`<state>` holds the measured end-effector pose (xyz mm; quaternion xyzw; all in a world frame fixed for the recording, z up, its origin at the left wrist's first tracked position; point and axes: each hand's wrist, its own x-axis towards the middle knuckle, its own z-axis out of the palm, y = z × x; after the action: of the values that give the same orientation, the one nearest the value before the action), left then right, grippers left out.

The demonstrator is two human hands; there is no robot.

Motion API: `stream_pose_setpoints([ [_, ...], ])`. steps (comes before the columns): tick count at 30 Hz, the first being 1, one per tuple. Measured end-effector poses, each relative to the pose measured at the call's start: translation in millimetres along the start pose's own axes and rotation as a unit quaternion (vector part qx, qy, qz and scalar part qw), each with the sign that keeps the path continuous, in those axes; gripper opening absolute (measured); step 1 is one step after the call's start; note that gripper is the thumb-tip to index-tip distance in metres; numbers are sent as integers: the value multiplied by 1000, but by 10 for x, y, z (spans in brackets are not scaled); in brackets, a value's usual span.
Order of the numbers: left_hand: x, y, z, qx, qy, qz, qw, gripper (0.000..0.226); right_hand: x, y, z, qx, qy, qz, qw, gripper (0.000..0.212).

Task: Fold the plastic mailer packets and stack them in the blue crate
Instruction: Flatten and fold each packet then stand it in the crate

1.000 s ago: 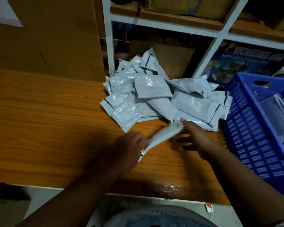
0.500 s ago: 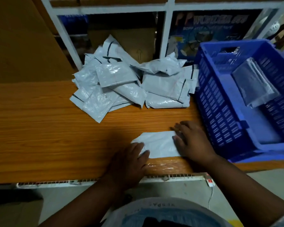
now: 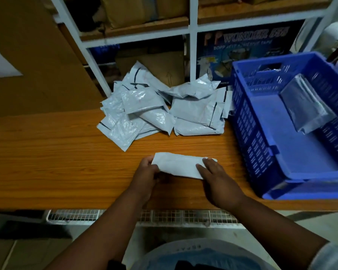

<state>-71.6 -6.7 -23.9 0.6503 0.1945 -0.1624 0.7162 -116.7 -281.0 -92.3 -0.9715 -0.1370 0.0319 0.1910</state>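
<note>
One grey-white mailer packet (image 3: 179,165) lies folded into a narrow strip near the front of the wooden table (image 3: 47,152). My left hand (image 3: 144,176) grips its left end, fingers curled round the edge. My right hand (image 3: 217,178) presses flat on its right end with straight fingers. Behind it sits a loose pile of mailer packets (image 3: 160,110) with several unfolded ones. The blue crate (image 3: 248,121) stands at the right, and a folded packet (image 3: 304,106) leans inside it against the far right wall.
A white shelf frame (image 3: 192,45) holding cardboard boxes and a printed tape carton (image 3: 242,47) rises behind the pile. A brown board (image 3: 37,65) stands at the back left. A wire mesh strip (image 3: 164,215) runs under the table's front edge.
The packet pulled from the pile was laid flat on the table, then folded over into a narrower strip. My left hand went from pressing it to gripping its left end.
</note>
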Motion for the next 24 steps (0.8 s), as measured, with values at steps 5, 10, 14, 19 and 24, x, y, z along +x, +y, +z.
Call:
stream_pose_setpoints([
  [5, 42, 245, -128, -94, 7, 37, 995, 41, 51, 109, -20, -25, -43, -55, 997, 76],
  [10, 144, 250, -413, 157, 92, 111, 977, 20, 60, -6, -148, -53, -58, -62, 995, 64],
  [14, 203, 43, -377, 450, 98, 307, 833, 21, 70, -108, -301, -8, -12, -13, 1000, 69],
  [19, 172, -264, 121, 600, -23, 406, 689, 42, 366, -64, -387, -81, -14, 13, 997, 72],
  [24, 234, -439, 519, 713, -51, 405, 569, 61, 325, 37, -26, -114, -50, 14, 992, 73],
])
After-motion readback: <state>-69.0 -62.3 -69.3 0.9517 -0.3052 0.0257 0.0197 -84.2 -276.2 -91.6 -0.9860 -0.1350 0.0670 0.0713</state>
